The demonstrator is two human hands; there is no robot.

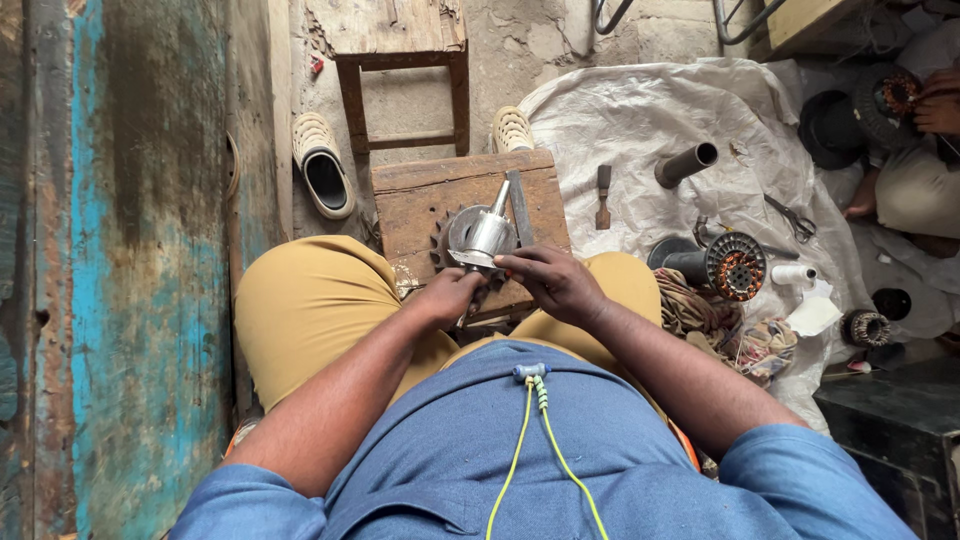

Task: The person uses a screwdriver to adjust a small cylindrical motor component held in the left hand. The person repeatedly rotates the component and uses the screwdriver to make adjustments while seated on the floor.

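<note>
A shiny metal motor rotor with a shaft (487,232) stands tilted on a small wooden block table (420,205) between my knees. My left hand (448,297) grips the rotor's lower end from below. My right hand (548,277) rests its fingers on the rotor's near edge, closed around it. A toothed dark ring (442,235) lies under the rotor. A flat metal file (520,208) lies on the block just right of the rotor.
A wooden stool (405,70) and two pale sandals (322,165) stand ahead. On a white sheet (640,110) to the right lie a chisel (603,195), a pipe (686,164), scissors (792,218), a wound stator (735,266) and tape. Another person sits at far right (915,170). A blue painted door (110,270) is at left.
</note>
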